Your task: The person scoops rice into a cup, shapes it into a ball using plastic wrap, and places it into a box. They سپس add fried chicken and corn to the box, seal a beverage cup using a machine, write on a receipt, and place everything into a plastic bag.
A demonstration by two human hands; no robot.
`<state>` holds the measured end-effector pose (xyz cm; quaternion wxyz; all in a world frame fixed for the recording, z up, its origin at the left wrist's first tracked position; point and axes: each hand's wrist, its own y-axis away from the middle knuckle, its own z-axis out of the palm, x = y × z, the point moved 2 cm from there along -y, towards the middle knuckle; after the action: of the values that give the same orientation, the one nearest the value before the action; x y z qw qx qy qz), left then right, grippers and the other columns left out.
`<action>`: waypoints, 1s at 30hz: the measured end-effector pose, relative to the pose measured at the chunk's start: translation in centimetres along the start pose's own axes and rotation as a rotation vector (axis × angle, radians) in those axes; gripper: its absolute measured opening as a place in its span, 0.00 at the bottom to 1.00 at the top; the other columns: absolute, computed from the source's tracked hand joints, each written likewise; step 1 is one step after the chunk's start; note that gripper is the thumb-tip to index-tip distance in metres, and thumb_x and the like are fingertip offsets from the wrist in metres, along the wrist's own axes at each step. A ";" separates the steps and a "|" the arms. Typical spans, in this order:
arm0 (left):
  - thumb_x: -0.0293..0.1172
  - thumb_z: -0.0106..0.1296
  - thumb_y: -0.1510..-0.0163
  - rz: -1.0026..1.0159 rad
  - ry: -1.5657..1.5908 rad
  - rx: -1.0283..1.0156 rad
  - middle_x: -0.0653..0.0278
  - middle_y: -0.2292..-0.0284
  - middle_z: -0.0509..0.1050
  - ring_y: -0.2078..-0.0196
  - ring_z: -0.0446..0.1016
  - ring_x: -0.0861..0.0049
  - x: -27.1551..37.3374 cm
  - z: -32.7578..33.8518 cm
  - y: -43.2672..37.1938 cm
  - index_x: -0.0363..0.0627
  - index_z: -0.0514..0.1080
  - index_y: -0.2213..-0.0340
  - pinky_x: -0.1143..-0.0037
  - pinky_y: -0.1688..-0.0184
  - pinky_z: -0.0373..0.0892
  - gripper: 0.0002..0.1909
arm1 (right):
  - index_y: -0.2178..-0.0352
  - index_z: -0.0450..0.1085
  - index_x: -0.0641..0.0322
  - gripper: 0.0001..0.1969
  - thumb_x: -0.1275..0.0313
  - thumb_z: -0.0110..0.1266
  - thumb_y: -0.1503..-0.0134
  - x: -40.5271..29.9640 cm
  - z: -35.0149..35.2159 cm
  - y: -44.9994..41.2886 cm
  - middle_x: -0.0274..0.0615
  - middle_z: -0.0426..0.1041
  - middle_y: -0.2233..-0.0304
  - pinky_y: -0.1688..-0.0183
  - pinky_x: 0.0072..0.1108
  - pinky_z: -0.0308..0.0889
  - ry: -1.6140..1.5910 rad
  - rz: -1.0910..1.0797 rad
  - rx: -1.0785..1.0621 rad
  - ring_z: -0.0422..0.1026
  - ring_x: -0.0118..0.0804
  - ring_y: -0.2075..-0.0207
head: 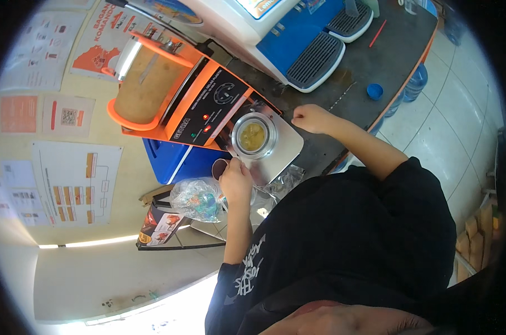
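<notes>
My left hand (236, 178) is at the near left edge of the metal tray (284, 144) of a cup sealing machine (211, 96), fingers curled down. Beside its fingertips is a round, dark brown thing with a pale rim (220, 168), perhaps a cup. Whether the hand grips it or the tray edge is hidden. A cup of yellowish drink (253, 137) sits in the tray's round metal holder (272, 136). To the right of the tray, my right hand (310, 119) hovers over or rests on the dark counter with its fingers curled; nothing shows in it.
A roll of sealing film (150, 83) is mounted on the machine. Behind stands a drink dispenser with drip trays (315, 60). A blue cap (374, 91) and a red straw (377, 33) lie on the counter (349, 100). A blue box (173, 161) and plastic bag (198, 199) are at left.
</notes>
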<state>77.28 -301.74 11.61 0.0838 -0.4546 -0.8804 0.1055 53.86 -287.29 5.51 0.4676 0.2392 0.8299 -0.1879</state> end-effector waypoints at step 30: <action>0.32 0.48 0.52 -0.229 0.055 -0.114 0.53 0.78 0.73 0.77 0.73 0.58 1.2 -1.1 3.5 0.46 0.66 0.59 0.64 0.74 0.68 0.16 | 0.76 0.68 0.58 0.03 0.72 0.50 0.53 -1.8 3.6 -2.3 0.41 0.71 0.76 0.67 0.32 0.64 -0.132 -0.490 0.172 0.70 0.45 0.70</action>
<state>79.59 -298.62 11.77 0.0936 -0.3579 -0.9285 0.0324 55.77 -291.52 5.53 0.4393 0.0572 0.8118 -0.3806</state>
